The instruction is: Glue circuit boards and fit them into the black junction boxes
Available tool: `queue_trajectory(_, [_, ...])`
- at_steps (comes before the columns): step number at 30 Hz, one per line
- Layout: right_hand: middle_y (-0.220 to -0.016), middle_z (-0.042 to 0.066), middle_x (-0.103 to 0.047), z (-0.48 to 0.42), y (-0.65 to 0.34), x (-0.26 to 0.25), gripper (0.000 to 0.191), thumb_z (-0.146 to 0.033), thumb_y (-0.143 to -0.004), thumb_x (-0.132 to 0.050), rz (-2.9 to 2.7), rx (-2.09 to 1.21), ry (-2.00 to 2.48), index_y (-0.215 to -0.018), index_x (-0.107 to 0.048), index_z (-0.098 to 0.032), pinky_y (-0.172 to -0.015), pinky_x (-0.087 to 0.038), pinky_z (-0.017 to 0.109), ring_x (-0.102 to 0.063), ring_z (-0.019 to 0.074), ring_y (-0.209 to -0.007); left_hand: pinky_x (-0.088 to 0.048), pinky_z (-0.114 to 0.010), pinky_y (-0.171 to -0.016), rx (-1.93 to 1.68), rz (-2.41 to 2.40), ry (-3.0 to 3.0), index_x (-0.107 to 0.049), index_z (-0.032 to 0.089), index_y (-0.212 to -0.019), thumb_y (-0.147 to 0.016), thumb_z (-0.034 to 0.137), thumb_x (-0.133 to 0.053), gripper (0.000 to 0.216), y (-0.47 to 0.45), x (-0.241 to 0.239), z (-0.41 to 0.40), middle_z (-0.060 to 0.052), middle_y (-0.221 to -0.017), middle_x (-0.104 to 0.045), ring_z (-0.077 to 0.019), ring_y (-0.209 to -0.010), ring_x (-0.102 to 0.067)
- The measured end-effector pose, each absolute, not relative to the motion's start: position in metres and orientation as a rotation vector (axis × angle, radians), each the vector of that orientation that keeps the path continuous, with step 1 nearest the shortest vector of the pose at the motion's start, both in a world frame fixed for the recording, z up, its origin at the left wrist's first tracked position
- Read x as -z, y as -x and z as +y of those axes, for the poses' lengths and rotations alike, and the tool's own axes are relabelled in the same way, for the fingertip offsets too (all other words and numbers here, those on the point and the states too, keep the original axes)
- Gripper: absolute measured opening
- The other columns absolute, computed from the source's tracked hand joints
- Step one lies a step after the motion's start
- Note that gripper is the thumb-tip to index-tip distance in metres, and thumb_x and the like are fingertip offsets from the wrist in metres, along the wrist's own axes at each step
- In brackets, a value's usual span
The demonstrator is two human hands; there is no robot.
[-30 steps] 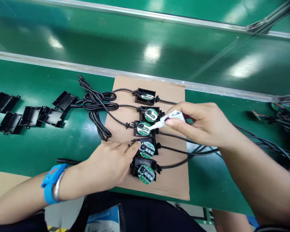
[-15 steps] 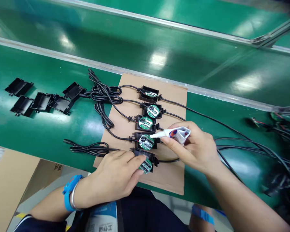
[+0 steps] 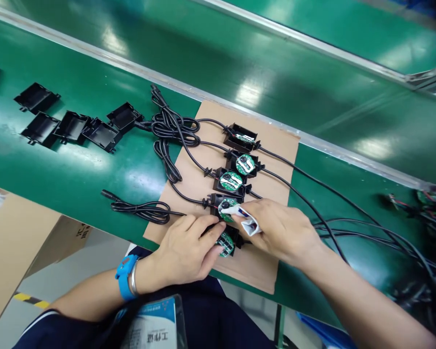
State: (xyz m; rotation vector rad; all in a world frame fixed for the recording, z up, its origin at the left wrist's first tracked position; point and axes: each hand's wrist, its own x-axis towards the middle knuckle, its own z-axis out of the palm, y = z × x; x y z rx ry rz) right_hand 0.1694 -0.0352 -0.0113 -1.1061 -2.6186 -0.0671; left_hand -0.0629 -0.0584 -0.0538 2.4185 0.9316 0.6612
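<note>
In my right hand (image 3: 279,230) is a white glue tube (image 3: 250,224), squeezed flat at its end. Its nozzle points down-left onto a round green circuit board (image 3: 225,209) in the fourth black box from the back. My left hand (image 3: 192,247) pinches the nearest round circuit board (image 3: 226,246) by its edge, over the nearest black box (image 3: 236,235). Further back, the third board (image 3: 231,181), the second board (image 3: 245,165) and the farthest one (image 3: 245,138) carry white paste and sit in or on their own boxes.
A cardboard sheet (image 3: 189,182) lies under the row of boxes. Black cables run out on both sides, with coiled bundles (image 3: 174,127) to the left. Several black box shells (image 3: 72,126) lie further left. More cables and boards (image 3: 428,203) are heaped at the right edge.
The tube's nozzle has moved left over the fourth board, and my right hand has tilted and come lower. My left hand still holds the nearest board. The whole view has shifted.
</note>
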Motion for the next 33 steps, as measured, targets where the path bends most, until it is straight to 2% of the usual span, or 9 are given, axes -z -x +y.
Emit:
queue_trajectory(9, [-0.079, 0.006, -0.062, -0.028, -0.161, 0.000, 0.010, -0.012, -0.092, -0.056, -2.702, 0.099, 0.998, -0.102, -0.054, -0.013, -0.063, -0.046, 0.031, -0.058, 0.0191, -0.069, -0.056, -0.041, -0.086, -0.604, 0.899, -2.427, -0.053, 0.009, -0.136, -0.098, 0.032, -0.047, 0.045, 0.063, 0.055, -0.058, -0.014, -0.134, -0.060, -0.0261, -0.111, -0.059])
queue_trajectory(17, [-0.077, 0.006, -0.062, -0.029, -0.165, -0.004, 0.009, -0.010, -0.092, -0.056, -2.723, 0.075, 0.979, -0.102, -0.056, -0.010, -0.061, -0.044, 0.030, -0.058, 0.0182, -0.068, -0.057, -0.041, -0.088, -0.622, 0.887, -2.434, -0.053, 0.009, -0.136, -0.097, 0.032, -0.048, 0.045, 0.062, 0.055, -0.057, -0.012, -0.134, -0.061, -0.0264, -0.113, -0.059])
queue_trajectory(26, [-0.074, 0.004, -0.060, -0.040, -0.175, -0.009, 0.010, -0.011, -0.090, -0.063, -2.701, 0.059, 1.050, -0.098, -0.057, -0.011, -0.059, -0.043, 0.030, -0.057, 0.0167, -0.066, -0.057, -0.041, -0.086, -0.668, 0.888, -2.434, -0.055, 0.009, -0.133, -0.096, 0.029, -0.052, 0.043, 0.062, 0.053, -0.055, -0.013, -0.134, -0.062, -0.0259, -0.111, -0.061])
queue_trajectory(33, [-0.075, 0.004, -0.061, -0.043, -0.180, -0.009, 0.008, -0.010, -0.092, -0.058, -2.691, 0.065, 1.058, -0.099, -0.057, -0.012, -0.058, -0.044, 0.029, -0.058, 0.0163, -0.067, -0.056, -0.041, -0.085, -0.661, 0.887, -2.445, -0.055, 0.008, -0.133, -0.095, 0.028, -0.053, 0.043, 0.063, 0.053, -0.054, -0.013, -0.134, -0.062, -0.0263, -0.109, -0.061])
